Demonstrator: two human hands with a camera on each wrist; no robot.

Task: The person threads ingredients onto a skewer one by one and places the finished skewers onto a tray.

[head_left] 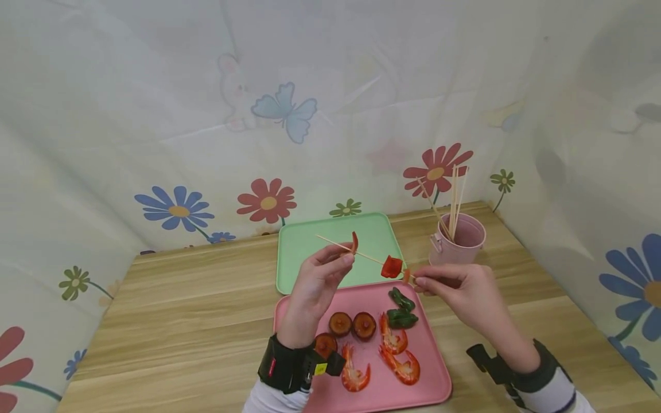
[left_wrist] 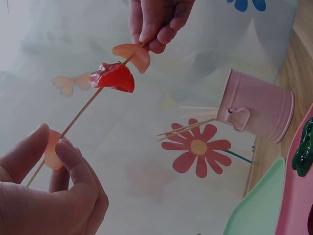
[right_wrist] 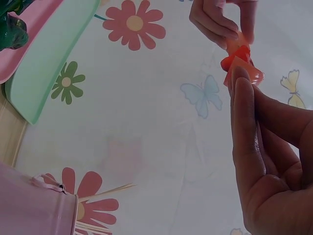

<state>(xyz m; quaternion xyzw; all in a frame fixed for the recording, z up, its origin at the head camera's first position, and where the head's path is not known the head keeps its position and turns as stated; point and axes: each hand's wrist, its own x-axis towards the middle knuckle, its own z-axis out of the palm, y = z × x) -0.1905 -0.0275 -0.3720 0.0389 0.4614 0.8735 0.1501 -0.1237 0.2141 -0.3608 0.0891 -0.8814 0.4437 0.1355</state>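
Note:
A thin wooden skewer (head_left: pixel 370 259) slants in the air above the trays. My right hand (head_left: pixel 467 292) pinches its lower end between thumb and fingers. Beside those fingertips a pale orange slice (left_wrist: pixel 139 58) is threaded on it, then a glossy red pepper piece (head_left: pixel 392 267). Toward the other end, my left hand (head_left: pixel 322 287) pinches a second pale orange slice (left_wrist: pixel 53 151) that the skewer passes through. The skewer's tip sticks out past the left hand. In the right wrist view, the right fingers hide the skewer's held end.
A pink tray (head_left: pixel 434 373) below holds several shrimp (head_left: pixel 356 373), mushroom caps (head_left: pixel 364 326) and green peppers (head_left: pixel 401 318). Behind it lies a green tray (head_left: pixel 296 246). At the back right stands a pink bucket (head_left: pixel 457 252) with several skewers, on the wooden table (head_left: pixel 181 321).

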